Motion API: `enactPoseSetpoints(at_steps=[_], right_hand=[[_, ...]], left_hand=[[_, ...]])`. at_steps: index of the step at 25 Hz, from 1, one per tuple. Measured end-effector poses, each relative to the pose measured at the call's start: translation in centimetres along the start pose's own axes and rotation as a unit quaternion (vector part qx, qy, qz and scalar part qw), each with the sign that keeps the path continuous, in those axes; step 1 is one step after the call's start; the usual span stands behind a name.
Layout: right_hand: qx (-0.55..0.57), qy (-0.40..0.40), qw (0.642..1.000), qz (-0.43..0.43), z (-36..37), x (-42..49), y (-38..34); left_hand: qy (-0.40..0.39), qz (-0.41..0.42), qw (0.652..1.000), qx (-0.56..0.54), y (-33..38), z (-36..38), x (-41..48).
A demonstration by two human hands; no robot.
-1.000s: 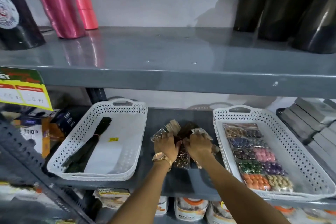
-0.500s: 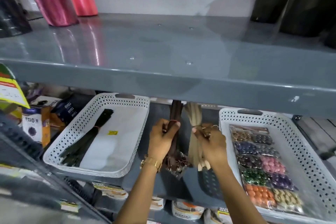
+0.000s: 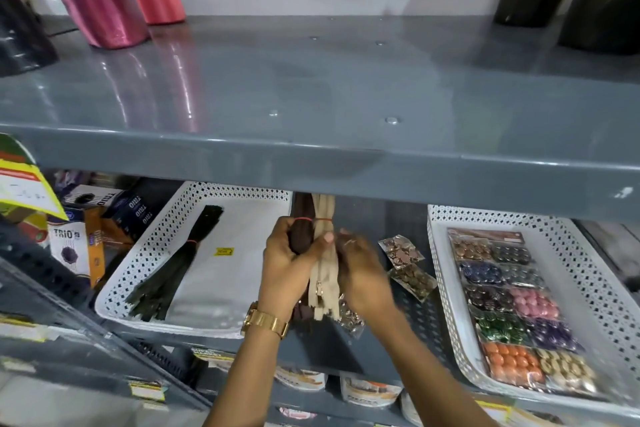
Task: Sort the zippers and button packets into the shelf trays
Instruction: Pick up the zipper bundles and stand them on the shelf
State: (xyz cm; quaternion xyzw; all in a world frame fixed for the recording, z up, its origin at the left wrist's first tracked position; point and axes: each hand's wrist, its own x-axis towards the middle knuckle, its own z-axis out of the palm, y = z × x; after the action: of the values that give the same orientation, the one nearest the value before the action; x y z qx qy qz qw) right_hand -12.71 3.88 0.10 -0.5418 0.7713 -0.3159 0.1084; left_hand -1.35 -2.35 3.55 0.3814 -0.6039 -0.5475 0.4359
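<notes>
Between two white perforated plastic trays [image 3: 440, 274] on the grey metal shelf [image 3: 412, 308], the left hand [image 3: 287, 263] clamped fingers on rubber-banded brown and beige zipper bundles [image 3: 320, 274], right hand [image 3: 363, 274] steadying, fingers blurred; the left tray [image 3: 152, 253] likely followed.

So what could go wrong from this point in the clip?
1. The left hand grips both the brown zipper bundle and the beige zipper bundle together; one could slide out.
2. Small button packets lie loose on the shelf between the trays; a passing hand could knock them off.
3. The bundles' tops sit near the upper shelf edge and could snag.
</notes>
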Motion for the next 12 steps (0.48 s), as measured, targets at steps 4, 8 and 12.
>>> enactPoseSetpoints(at_steps=[4,8,12], right_hand=[[-0.279,-0.092,0.951,-0.097,5.2,0.0,0.4],[-0.319,-0.093,0.943,-0.031,5.2,1.0,3.5],[-0.276,-0.021,0.955,0.105,3.1,-0.4,6.5]], left_hand=[[0.000,-0.005,1.000,0.021,-0.9,-1.3,0.4],[-0.014,-0.021,0.999,0.046,-1.8,-1.7,0.5],[-0.039,-0.037,0.993,0.103,-2.4,-0.6,0.1]])
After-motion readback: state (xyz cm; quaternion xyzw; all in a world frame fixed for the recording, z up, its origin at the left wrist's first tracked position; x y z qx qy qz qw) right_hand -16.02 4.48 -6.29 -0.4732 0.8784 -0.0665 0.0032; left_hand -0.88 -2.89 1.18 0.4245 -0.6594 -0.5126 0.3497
